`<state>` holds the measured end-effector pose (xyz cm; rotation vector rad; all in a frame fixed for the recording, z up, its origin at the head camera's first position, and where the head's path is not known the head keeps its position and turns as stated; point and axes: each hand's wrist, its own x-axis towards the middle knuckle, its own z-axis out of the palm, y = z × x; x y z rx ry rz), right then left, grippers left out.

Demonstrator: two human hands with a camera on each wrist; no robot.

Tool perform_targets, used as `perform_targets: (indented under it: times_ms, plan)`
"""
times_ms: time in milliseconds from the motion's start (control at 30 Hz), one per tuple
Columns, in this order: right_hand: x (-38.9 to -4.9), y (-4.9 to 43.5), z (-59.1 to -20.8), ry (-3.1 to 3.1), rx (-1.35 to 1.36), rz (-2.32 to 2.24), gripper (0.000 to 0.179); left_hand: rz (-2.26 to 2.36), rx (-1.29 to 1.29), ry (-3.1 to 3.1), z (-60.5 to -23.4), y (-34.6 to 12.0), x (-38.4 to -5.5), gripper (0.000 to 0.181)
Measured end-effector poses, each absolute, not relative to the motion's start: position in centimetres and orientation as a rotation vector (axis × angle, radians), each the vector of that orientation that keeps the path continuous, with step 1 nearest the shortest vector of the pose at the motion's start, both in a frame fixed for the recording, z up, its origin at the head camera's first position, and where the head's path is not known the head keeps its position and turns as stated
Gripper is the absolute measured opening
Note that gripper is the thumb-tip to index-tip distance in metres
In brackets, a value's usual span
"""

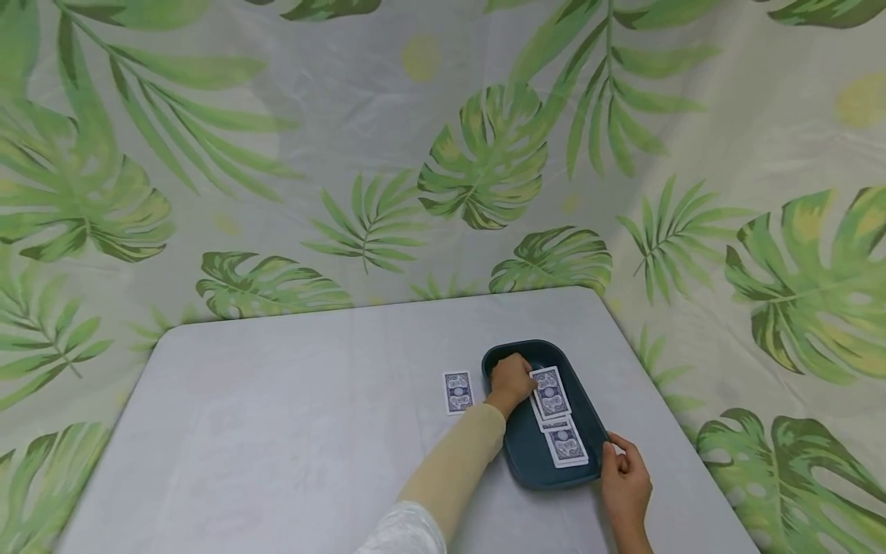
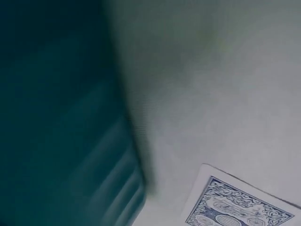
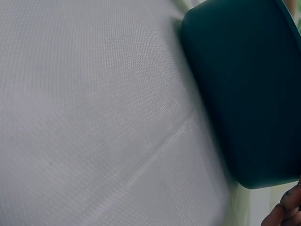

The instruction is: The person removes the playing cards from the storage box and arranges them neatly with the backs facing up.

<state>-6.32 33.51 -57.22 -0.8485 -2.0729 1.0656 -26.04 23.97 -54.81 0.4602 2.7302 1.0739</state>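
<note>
My left hand [image 1: 510, 382] reaches into a dark teal tray [image 1: 529, 465], its fingers curled and pinching the left edge of a blue-backed playing card [image 1: 551, 394]. That card overlaps other cards, and a small stack of playing cards [image 1: 566, 445] lies nearer the tray's front. At the tray's right front corner my right hand [image 1: 625, 477] grips the rim between thumb and fingers. One more playing card [image 1: 458, 392] lies face down on the table left of the tray; the left wrist view shows this card [image 2: 237, 205] beside the tray wall [image 2: 56, 117].
The table [image 1: 277, 415] has a white cover, and its right edge runs close beside the tray. Behind and around it hangs a leaf-patterned cloth [image 1: 374, 115]. In the right wrist view the tray's outer side [image 3: 249, 94] stands over the white cover.
</note>
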Motion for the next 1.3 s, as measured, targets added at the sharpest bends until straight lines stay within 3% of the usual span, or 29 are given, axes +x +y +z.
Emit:
perform_targets:
  times_ms: [800,1300]
  plan:
    - [-6.4,33.1,-57.3,-2.073,-0.843,1.042,0.021,1.603,0.506,2.498,-49.6,19.0,-26.9,0.011]
    - [-6.5,33.0,-57.5,-2.064,-0.856,1.038,0.022,1.767,0.415,2.501,-49.8,15.4,-27.5,0.015]
